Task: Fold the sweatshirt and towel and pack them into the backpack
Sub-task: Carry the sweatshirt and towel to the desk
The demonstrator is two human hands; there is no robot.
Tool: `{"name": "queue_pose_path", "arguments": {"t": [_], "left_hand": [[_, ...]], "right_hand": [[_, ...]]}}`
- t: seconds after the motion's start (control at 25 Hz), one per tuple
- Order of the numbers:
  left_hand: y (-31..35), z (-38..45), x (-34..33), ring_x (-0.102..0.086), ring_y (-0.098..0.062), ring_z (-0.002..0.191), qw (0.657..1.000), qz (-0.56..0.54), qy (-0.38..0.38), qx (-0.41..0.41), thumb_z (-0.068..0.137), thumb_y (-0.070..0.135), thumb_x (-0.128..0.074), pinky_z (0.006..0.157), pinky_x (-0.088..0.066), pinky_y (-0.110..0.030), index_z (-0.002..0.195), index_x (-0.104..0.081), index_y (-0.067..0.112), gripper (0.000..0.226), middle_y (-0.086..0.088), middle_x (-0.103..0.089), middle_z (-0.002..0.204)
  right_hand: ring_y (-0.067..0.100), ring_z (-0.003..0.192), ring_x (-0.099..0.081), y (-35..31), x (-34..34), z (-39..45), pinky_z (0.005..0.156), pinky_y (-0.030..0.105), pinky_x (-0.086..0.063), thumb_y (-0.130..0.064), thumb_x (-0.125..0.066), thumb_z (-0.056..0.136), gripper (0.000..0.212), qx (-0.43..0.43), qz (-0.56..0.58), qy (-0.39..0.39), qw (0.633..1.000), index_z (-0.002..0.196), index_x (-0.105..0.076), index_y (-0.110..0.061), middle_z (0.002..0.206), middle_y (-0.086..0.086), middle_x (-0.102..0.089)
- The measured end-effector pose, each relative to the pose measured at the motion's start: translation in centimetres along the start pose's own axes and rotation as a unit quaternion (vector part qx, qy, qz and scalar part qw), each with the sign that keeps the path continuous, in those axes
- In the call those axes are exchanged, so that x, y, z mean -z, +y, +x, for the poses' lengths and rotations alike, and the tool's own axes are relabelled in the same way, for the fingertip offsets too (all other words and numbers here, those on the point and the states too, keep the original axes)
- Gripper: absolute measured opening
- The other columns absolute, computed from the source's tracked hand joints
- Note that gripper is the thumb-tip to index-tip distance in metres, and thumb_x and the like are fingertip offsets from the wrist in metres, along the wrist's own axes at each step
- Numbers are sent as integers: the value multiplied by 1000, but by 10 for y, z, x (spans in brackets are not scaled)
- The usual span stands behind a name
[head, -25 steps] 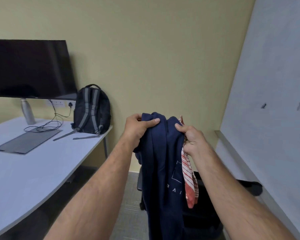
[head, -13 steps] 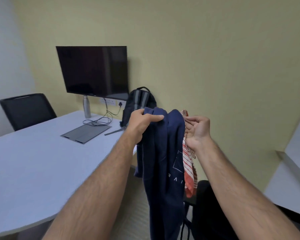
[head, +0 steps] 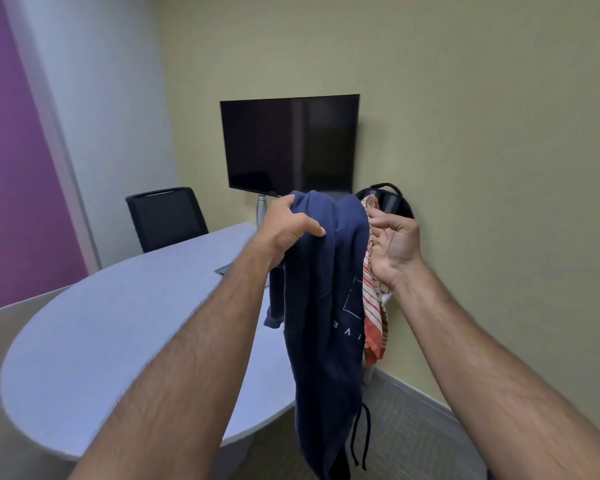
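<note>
Now the left hand [head: 288, 226] keeps clutching the sweatshirt [head: 326, 306]; the right hand [head: 395, 244] has slackened, fingers barely pinching the towel [head: 374, 306]. Table [head: 118, 323] swings closer, so folding's next.

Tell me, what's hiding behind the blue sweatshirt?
Behind the sweatshirt peeks a red striped towel and the top of a black backpack. The rest of both is covered.

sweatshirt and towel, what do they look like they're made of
Sweatshirt: navy knit, likely cotton fleece; matte, hangs in heavy soft folds, white print, drawcord at the bottom.
Towel: thin woven cloth, probably cotton; red-and-cream stripes, hangs flat and limp, no visible pile. Blur leaves the weave unclear.
</note>
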State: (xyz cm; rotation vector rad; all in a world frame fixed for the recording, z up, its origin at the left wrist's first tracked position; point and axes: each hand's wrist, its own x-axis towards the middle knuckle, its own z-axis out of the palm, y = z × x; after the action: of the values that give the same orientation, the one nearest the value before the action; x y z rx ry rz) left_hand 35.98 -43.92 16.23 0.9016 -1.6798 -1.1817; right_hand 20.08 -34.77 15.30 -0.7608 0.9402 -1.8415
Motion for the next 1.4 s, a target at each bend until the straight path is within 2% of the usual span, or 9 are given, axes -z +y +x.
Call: {"name": "queue_pose_path", "arguments": {"t": [0.16,0.28,0.4,0.6,0.68,0.76,0.88,1.04,1.4], "left_hand": [[-14,46,37,-61,-24,104,999,12,49,-4,67,3,-79,84,-54,-37,121,-60,16,59,-4,-64,114],[-24,83,61,-62,-23,102,995,9,98,1,67,2,-78,77,-51,-32,118,-60,16,56,-5,-64,115],[-27,118,80,-63,-25,103,990,20,137,10,61,8,-79,76,-51,-34,124,-60,16,67,-6,-65,118],[-25,176,110,-64,-22,102,981,21,195,-10,63,8,-79,84,-55,-38,122,-60,15,63,-5,-66,114],[-30,195,122,-65,-23,103,977,28,211,-10,55,14,-78,87,-56,-39,120,-61,14,67,-5,-68,113],[-39,214,133,-65,-24,103,974,31,223,-3,53,16,-77,87,-56,-39,122,-60,14,71,-5,-68,114],[-60,248,156,-63,-24,105,972,39,230,7,56,17,-77,90,-55,-42,126,-57,14,73,-5,-65,118],[-91,304,194,-61,-22,106,971,47,234,15,69,9,-78,86,-55,-37,131,-54,13,66,-4,-63,119],[-119,423,289,-63,-22,108,969,38,244,-4,60,13,-79,92,-56,-41,140,-49,13,85,-3,-63,124]], "right_hand": [[30,99,-67,29,-32,61,83,34,-56,-5,-46,72,51,-13,15,-69,997,119,-64,2,115,18,-65],[27,112,-65,47,-55,116,94,35,-52,-8,-55,67,61,-20,25,-88,996,128,-61,-2,123,13,-66],[29,128,-54,61,-76,172,111,43,-41,-15,-74,45,89,-26,41,-115,992,133,-60,-7,134,13,-62],[17,83,-70,70,-114,246,69,29,-55,-15,-57,61,71,-45,87,-167,981,131,-60,-2,99,7,-72],[17,83,-70,78,-128,272,66,28,-54,-17,-58,61,73,-46,94,-166,981,133,-58,-2,100,6,-72],[20,89,-71,92,-141,293,72,31,-57,-17,-58,62,75,-51,90,-155,983,135,-57,-2,103,7,-73],[31,114,-65,119,-161,331,95,39,-53,-17,-59,61,73,-63,98,-140,983,133,-58,-2,121,15,-69],[32,109,-67,154,-193,383,83,36,-54,-19,-61,64,67,-73,108,-136,982,128,-61,0,119,14,-70],[33,112,-66,202,-288,493,100,40,-51,-19,-55,85,46,-46,131,-136,981,125,-63,1,122,19,-68]]}}
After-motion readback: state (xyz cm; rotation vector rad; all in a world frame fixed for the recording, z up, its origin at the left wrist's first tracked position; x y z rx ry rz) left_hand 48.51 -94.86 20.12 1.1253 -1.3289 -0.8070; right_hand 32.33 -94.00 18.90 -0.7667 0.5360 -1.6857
